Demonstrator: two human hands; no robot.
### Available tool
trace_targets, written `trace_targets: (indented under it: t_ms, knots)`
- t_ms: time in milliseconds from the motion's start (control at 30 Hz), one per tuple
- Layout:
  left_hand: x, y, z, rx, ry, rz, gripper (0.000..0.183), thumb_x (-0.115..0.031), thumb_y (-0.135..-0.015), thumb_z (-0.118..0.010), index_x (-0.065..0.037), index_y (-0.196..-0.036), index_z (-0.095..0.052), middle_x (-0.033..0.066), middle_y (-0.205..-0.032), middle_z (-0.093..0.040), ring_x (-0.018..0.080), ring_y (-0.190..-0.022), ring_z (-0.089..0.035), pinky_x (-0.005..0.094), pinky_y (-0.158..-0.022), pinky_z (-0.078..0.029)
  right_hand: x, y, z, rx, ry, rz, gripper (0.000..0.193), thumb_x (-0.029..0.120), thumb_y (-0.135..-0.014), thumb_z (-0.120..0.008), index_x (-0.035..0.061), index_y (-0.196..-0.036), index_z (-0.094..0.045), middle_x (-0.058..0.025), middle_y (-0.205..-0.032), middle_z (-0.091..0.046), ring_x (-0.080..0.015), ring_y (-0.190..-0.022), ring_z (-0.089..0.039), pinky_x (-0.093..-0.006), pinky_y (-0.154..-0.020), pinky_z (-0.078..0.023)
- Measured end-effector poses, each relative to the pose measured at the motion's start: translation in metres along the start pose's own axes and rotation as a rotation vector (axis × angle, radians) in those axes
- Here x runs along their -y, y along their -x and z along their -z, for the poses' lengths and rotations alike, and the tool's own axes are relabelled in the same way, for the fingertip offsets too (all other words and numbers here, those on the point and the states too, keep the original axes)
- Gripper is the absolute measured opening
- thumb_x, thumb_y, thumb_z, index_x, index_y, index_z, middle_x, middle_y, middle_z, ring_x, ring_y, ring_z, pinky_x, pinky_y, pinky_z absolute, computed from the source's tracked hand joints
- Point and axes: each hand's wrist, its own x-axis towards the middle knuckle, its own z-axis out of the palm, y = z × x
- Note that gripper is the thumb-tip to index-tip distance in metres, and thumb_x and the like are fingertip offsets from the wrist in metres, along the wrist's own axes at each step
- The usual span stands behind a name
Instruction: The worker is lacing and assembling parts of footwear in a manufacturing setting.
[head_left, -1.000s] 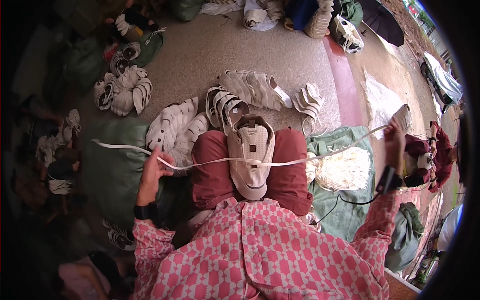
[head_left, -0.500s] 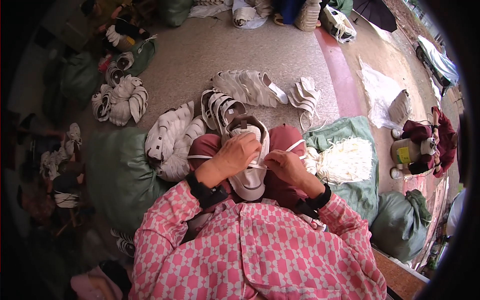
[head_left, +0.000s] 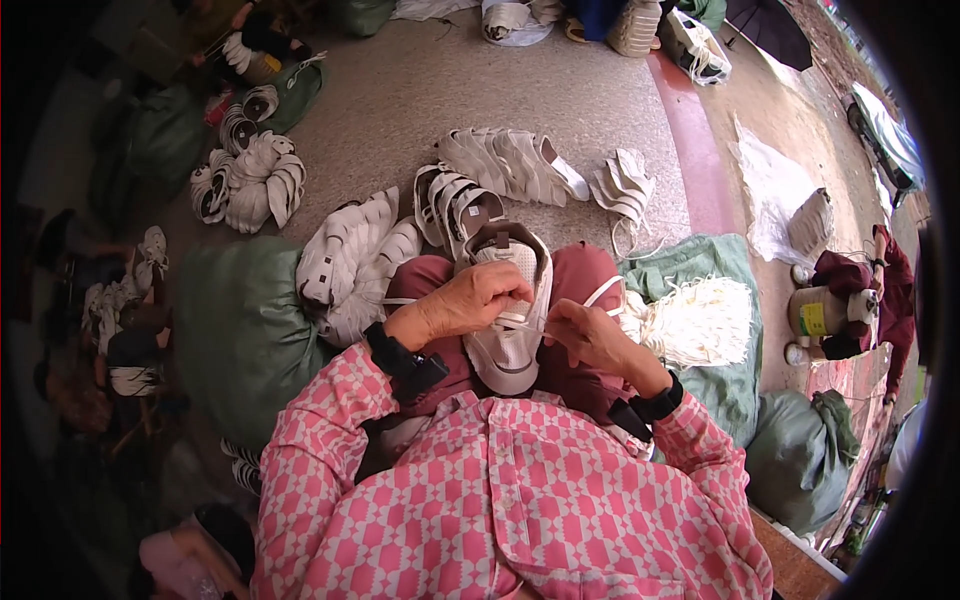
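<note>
Sneaker upper (head_left: 502,360) sits between your thighs (head_left: 580,265), your right hand's (head_left: 593,335) fingers clamped on its shoelace (head_left: 603,289), your left hand's (head_left: 474,299) curled over the upper, grip unclear.

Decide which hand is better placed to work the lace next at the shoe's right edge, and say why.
Probably the right hand: it is beside that edge of the shoe and seems to pinch the white lace. The left hand reaches over the shoe's middle from the opposite side.
</note>
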Motion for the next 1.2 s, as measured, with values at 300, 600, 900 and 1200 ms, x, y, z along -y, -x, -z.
trace_targets:
  t_ms: [300,600,900,1200]
  knots:
    - [-0.02,0.024,0.003,-0.054,-0.357,-0.065,0.025,-0.005,-0.07,-0.066,-0.006,-0.093,-0.055,0.012,-0.108,-0.051,0.0335,-0.107,-0.05,0.0429,-0.098,-0.038,0.026,0.011,0.019,0.139,-0.917,0.055,0.014,0.019,-0.099,-0.053,0.0049,-0.1,-0.055,-0.0097,-0.091,-0.065,-0.0172,-0.066,-0.067,-0.0257,-0.053,-0.053]
    - [-0.009,0.034,-0.006,-0.165,-0.418,-0.088,0.022,-0.008,-0.07,-0.073,-0.007,-0.086,-0.059,0.0095,-0.109,-0.052,0.0318,-0.111,-0.05,0.044,-0.106,-0.035,0.029,0.004,0.022,0.104,-0.992,0.121,0.015,0.017,-0.098,-0.053,0.0034,-0.103,-0.057,-0.0085,-0.092,-0.064,-0.018,-0.068,-0.067,-0.0287,-0.056,-0.055]
    - [-0.009,0.027,-0.002,0.012,-0.381,-0.037,0.011,-0.014,-0.076,-0.066,-0.006,-0.083,-0.06,0.0089,-0.106,-0.051,0.0293,-0.108,-0.046,0.0416,-0.1,-0.03,0.03,0.025,0.047,-0.186,-0.919,0.165,0.015,0.018,-0.095,-0.059,0.0023,-0.097,-0.061,-0.0057,-0.082,-0.062,-0.0142,-0.061,-0.062,-0.0274,-0.054,-0.052]
    - [-0.011,0.01,-0.011,-0.169,-0.288,0.062,0.015,-0.014,-0.075,-0.068,-0.011,-0.088,-0.062,0.0038,-0.097,-0.055,0.0231,-0.101,-0.052,0.0385,-0.092,-0.034,-0.064,0.007,0.065,-0.526,-0.696,-0.125,0.022,0.022,-0.09,-0.067,0.0017,-0.085,-0.061,-0.0016,-0.072,-0.06,-0.0093,-0.057,-0.059,-0.0257,-0.052,-0.05]
